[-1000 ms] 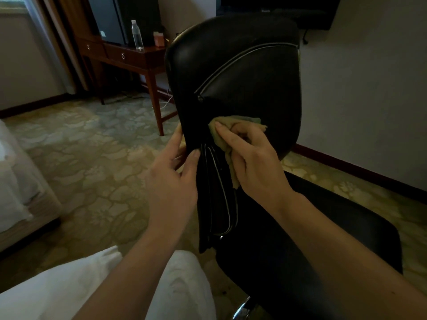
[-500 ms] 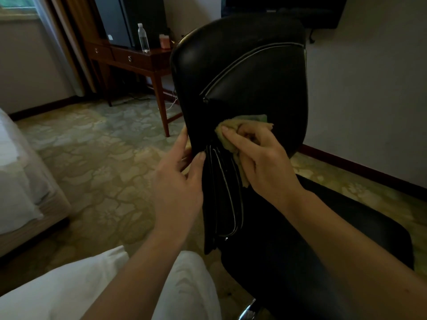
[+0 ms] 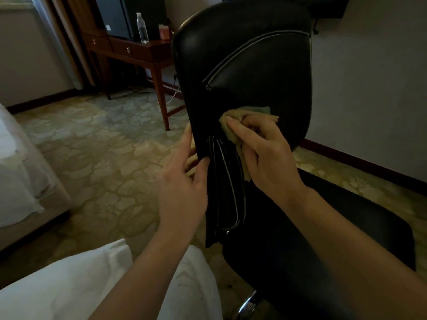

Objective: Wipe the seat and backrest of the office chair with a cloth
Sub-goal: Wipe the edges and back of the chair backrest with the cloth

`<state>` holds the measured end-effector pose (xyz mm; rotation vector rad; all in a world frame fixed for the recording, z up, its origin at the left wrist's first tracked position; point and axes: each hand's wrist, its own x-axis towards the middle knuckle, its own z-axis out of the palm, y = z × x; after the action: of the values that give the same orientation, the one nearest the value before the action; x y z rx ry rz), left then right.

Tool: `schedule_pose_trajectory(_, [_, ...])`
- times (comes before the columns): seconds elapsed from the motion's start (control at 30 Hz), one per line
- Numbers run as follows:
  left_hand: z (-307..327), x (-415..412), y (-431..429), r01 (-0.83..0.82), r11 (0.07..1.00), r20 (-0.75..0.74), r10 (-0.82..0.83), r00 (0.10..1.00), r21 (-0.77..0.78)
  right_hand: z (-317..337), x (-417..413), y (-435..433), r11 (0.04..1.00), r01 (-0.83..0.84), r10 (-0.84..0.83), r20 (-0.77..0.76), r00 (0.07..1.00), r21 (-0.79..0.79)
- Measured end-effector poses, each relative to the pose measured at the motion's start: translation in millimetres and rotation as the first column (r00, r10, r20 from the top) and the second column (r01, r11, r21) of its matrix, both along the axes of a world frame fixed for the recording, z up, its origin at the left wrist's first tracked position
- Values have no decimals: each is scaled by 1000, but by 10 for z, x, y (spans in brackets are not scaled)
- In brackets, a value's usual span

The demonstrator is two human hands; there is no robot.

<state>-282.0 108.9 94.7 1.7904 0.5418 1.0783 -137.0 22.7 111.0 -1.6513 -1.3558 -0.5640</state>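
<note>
A dark wooden worktop (image 3: 120, 49) with two drawers is standing by the far wall, carrying an upright clear plastic bottle (image 3: 141, 28) and, near it, a small pink container (image 3: 164, 32) beside a dark screen (image 3: 115, 17). A brown curtain (image 3: 69, 42) is hanging to its left. A white cable (image 3: 172, 97) is trailing beneath it over patterned carpet (image 3: 104, 146). A white bed (image 3: 20, 176) is showing at the left edge.

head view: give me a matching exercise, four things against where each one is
1 cloth
2 water bottle
3 left hand
4 seat

a standing on the wooden desk
b beneath the right forearm
c gripping the backrest by its edge
d bunched in the right hand

Pairs: 1-d, 2-a, 3-c, 4-b
</note>
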Motion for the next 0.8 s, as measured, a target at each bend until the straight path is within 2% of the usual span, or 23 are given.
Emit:
schedule_pose_trajectory(0.1, [-15,-1,10,-7,1000,-9,7,1000,21,114,-5,74,999,45,-45,79,996,7])
schedule_pose_trajectory(0.23, [-49,13,4,-3,1000,10,3,1000,8,62,-46,61,999,35,-36,49,998,25])
schedule_pose_trajectory(0.4, [-50,7,-27,-14,1000,32,14,999,2,-243,-76,-104,998,36,-36,10,999,-55])
schedule_pose_trajectory(0.63, [-67,4,-7,-51,998,-5,51,999,33,77,-102,63,994,111,-109,96,989,-17])
schedule_pose_trajectory(0.8, [-40,10,-44,-54,998,-2,54,999,16,-151,-75,-21,998,52,-49,94,994,-23])
